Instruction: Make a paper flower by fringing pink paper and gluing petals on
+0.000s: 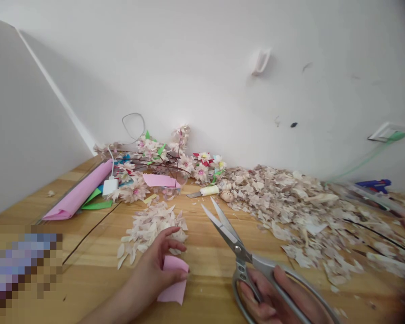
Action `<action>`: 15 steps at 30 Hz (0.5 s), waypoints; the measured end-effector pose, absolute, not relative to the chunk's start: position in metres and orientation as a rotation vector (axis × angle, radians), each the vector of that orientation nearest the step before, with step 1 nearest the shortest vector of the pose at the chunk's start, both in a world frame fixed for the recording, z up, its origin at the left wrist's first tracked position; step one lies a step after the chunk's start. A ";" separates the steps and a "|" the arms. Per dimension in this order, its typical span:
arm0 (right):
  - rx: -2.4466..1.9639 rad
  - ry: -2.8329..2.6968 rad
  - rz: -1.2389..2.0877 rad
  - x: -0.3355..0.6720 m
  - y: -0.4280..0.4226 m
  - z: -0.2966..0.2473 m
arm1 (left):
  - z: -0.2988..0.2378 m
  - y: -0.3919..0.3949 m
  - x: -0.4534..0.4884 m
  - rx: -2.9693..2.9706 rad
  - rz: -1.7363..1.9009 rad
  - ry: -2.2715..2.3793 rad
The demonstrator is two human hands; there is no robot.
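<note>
Left hand (148, 274) holds a piece of pink paper (173, 283) between thumb and fingers, resting on the wooden table (209, 288), just beside a heap of cut paper petals (148, 231). Right hand (273, 292) grips steel scissors (238, 247), fingers closed around the handles, blades open, no paper between them.

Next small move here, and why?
Probably bring the pink paper in the left hand between the blades of the scissors. The right hand already holds them open, the sheet sits close by, and the pile of cut paper petals suggests more cutting.
</note>
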State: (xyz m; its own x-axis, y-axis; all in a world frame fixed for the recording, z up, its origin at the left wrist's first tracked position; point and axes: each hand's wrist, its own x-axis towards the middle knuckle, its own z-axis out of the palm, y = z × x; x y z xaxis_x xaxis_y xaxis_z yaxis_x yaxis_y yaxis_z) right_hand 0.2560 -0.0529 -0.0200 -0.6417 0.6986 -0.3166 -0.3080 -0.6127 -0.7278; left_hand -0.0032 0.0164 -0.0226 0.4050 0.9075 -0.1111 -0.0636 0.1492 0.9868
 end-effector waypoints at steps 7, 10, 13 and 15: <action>-1.029 -1.099 1.461 0.241 -0.042 -0.016 | -0.019 0.001 0.006 1.295 0.935 0.928; -1.092 -1.047 1.235 0.222 -0.051 -0.010 | -0.021 -0.010 0.014 1.531 0.866 0.851; -1.168 -1.107 1.231 0.201 -0.062 -0.011 | -0.024 -0.014 0.018 1.787 0.904 0.650; -1.232 -1.147 1.235 0.190 -0.067 -0.014 | -0.024 -0.014 0.019 1.875 0.925 0.576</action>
